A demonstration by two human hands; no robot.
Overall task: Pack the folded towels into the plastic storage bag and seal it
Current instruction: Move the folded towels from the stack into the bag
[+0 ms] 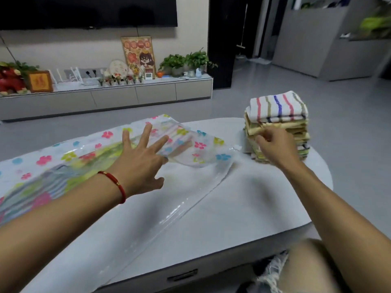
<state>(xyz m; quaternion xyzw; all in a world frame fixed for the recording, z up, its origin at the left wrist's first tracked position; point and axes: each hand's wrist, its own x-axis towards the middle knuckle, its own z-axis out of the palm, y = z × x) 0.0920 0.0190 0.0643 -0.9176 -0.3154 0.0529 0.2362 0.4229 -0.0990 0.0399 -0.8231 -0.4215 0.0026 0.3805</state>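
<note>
On the white table [243, 208] before me, the plastic storage bag [190, 149] lies flat from nine o'clock toward the centre, clear with printed coloured flowers. Striped and coloured fabric shows through its left portion; whether that is packed towels or print, I cannot tell for certain. Its mouth end, at about twelve o'clock, is lifted and curled back.

My left hand [139, 159] is over the bag with fingers spread straight, gripping nothing; a red cord bracelet [118, 185] sits on that wrist. Whether the fingertips touch the plastic is unclear.

The stack of folded towels [279, 127] stands at two o'clock near the table's far right edge, a white towel with coloured stripes on top, yellow ones beneath. My right hand [275, 142] is at the stack's near side, fingers curled into the middle layers, pinching them.

Beyond the table, at eleven o'clock, a long low cabinet [127, 96] carries potted plants [186, 60] and a framed picture [138, 56], below a dark screen [88, 11]. Grey floor [349, 113] extends to three o'clock.
</note>
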